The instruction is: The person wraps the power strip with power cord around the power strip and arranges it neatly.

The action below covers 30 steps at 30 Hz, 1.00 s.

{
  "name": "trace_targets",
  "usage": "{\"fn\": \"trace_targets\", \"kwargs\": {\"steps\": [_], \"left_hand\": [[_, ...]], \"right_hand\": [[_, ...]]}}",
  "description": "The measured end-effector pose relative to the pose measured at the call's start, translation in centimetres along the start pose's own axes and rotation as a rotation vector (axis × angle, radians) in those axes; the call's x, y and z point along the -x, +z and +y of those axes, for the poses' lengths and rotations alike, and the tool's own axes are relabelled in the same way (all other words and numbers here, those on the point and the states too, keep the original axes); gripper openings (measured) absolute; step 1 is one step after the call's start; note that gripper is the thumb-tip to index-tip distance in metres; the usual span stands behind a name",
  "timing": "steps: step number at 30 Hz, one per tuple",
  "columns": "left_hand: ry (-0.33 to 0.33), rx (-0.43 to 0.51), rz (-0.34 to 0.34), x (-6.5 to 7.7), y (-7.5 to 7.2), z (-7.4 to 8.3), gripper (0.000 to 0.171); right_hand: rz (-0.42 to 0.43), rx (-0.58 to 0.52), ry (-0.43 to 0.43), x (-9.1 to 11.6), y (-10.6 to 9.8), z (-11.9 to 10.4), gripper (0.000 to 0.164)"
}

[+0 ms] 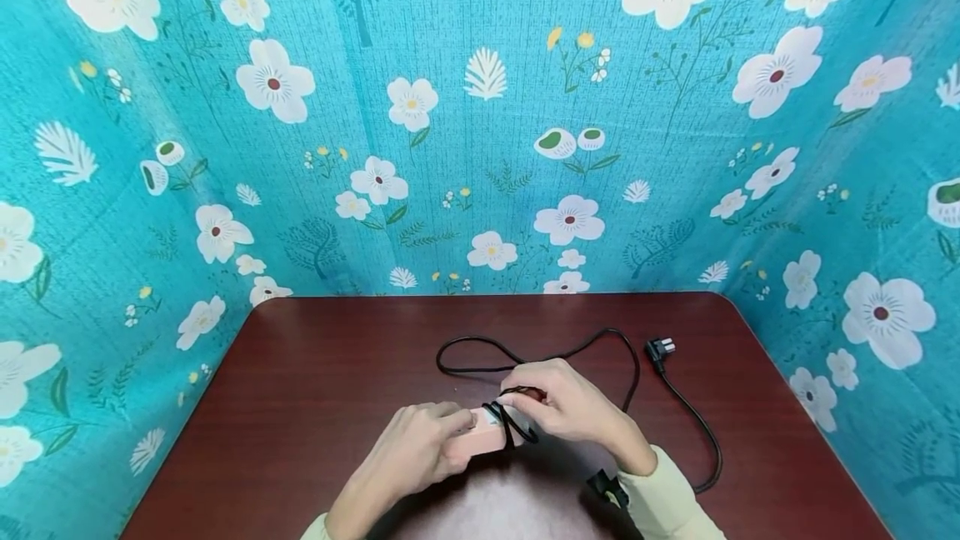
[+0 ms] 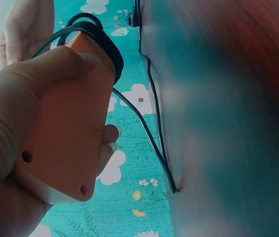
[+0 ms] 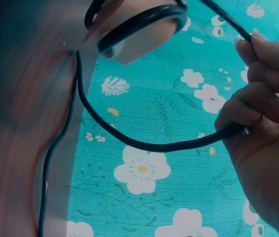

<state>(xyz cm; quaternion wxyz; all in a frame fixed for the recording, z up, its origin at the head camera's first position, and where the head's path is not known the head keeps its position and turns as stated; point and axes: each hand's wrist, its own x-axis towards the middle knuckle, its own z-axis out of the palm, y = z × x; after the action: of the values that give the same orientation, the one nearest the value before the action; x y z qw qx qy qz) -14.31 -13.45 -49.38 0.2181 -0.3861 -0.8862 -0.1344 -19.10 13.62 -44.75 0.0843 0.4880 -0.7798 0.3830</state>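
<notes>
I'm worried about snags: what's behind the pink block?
On the table behind the pink block lies a loop of black cord; the right hand covers part of that area, hiding whatever lies there.

A pale pink block [image 1: 476,442], with small round holes in one face, is gripped in the left hand [image 1: 420,444], raised above the bench [image 1: 330,357]. A black cord [image 3: 152,146] wraps around one end; the right hand [image 1: 573,405] holds another stretch. More cord curves across the bench, where a black plug [image 1: 658,351] lies.

No lettering, label, brand, number or sign can be read in any view.
</notes>
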Motion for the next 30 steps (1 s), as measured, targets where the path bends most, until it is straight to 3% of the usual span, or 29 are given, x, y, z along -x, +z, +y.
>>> {"fn": "trace_targets", "kwargs": {"steps": [12, 24, 30], "left_hand": [[0.185, 0.013, 0.062, -0.6, -0.7, 1.1, 0.042], [0.226, 0.002, 0.115, -0.5, -0.9, 1.4, 0.045], [0.248, -0.048, 0.122, -0.5, -0.9, 2.0, 0.05]], "right_hand": [[-0.058, -0.298, 0.239, 0.8, 0.6, 1.6, 0.012], [-0.101, -0.362, 0.285, 0.9, 0.7, 2.3, 0.013], [-0.127, -0.435, 0.303, 1.2, 1.2, 2.4, 0.013]]}}
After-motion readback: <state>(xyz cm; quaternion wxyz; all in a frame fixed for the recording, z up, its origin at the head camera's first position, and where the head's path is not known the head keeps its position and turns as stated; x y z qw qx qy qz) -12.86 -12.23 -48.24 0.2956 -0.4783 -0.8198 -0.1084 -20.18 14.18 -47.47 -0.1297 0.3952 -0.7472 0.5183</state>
